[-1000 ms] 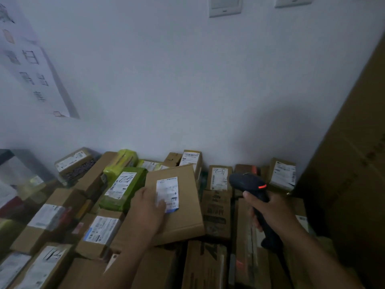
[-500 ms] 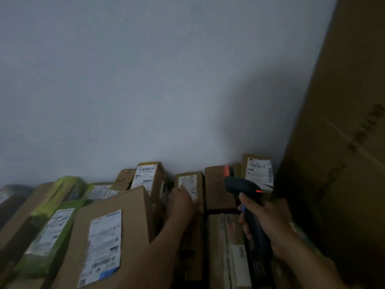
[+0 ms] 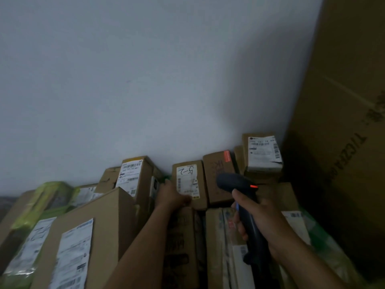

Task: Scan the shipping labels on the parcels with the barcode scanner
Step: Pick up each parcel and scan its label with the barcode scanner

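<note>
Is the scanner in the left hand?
No, the right hand grips the scanner; the left hand holds a labelled box.

Both bare forearms stretch from the near edge toward the far side. The left hand (image 3: 173,197), farther out, holds a small parcel (image 3: 203,184) with its thumb on the face. The right hand (image 3: 262,222), nearer and to the right, grips the barcode scanner (image 3: 233,182) by its handle.

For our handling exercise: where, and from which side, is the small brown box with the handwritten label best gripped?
Probably its lower left edge, from the left. The small brown box stands upright, label facing out, another box close on its right; the left hand holds there, clear of the barcode scanner on the right.
</note>
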Demonstrator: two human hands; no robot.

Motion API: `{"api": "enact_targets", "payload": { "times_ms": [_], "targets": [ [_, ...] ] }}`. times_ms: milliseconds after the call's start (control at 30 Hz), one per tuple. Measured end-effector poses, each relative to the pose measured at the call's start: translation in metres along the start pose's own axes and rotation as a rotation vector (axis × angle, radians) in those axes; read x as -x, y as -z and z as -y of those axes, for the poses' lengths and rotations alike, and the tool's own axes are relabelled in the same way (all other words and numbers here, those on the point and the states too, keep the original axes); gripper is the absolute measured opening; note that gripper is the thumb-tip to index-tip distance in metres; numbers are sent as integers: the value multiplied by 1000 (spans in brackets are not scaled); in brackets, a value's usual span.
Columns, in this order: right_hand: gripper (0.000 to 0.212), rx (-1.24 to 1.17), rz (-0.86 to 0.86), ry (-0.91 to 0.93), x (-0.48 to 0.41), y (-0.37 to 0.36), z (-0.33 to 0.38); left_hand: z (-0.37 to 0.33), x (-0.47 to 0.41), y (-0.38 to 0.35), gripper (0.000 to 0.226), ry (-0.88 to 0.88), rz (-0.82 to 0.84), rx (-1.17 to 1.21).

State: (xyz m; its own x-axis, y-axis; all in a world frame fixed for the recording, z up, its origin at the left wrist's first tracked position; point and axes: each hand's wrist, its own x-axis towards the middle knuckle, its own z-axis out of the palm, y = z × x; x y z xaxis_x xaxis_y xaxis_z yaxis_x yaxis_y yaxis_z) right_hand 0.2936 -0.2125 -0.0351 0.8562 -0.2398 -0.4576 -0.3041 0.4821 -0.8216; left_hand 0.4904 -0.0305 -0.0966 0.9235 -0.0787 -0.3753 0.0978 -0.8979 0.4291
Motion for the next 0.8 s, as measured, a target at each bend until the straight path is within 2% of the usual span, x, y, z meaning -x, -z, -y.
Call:
{"api": "enact_targets", "payload": {
  "times_ms": [100, 167, 300, 400, 500, 533, 567, 633, 667, 733, 800],
  "targets": [
    [60, -9, -12, -8, 0, 0, 1, 3, -2, 1, 43, -8, 8, -3],
    [61, -12, -17, -23, 2, 0, 2, 3, -1, 2, 41, -24, 23, -20],
    [56, -19, -23, -47, 5, 0, 5, -13, 4, -1, 64, -251, -153, -257],
    [52, -24, -36, -37, 7, -2, 6, -42, 13, -12, 54, -460, -132, -158],
    [49, -48, -94, -13, 7, -1, 4, -62, 22, -29, 41, -537, -49, -93],
    [51, -59, -115, -4, 7, -1, 4, -65, 24, -35, 46, -519, -21, -86],
    [53, -67, -132, 6, 6, 0, 4, -66, 23, -40, 61, -481, 12, -97],
    [58, -81, -163, 22, 6, 1, 4, -65, 22, -45, 104, -402, 82, -173],
    [59, -93, -176, 25, 5, 2, 4, -65, 21, -46, 116, -386, 100, -212],
    [60, -122, -191, 25, 5, 2, 4, -61, 18, -44, 121, -381, 107, -241],
    [60, -143, -200, 22, 5, 3, 4, -56, 14, -40, 114, -393, 89, -247]
  ]
}}
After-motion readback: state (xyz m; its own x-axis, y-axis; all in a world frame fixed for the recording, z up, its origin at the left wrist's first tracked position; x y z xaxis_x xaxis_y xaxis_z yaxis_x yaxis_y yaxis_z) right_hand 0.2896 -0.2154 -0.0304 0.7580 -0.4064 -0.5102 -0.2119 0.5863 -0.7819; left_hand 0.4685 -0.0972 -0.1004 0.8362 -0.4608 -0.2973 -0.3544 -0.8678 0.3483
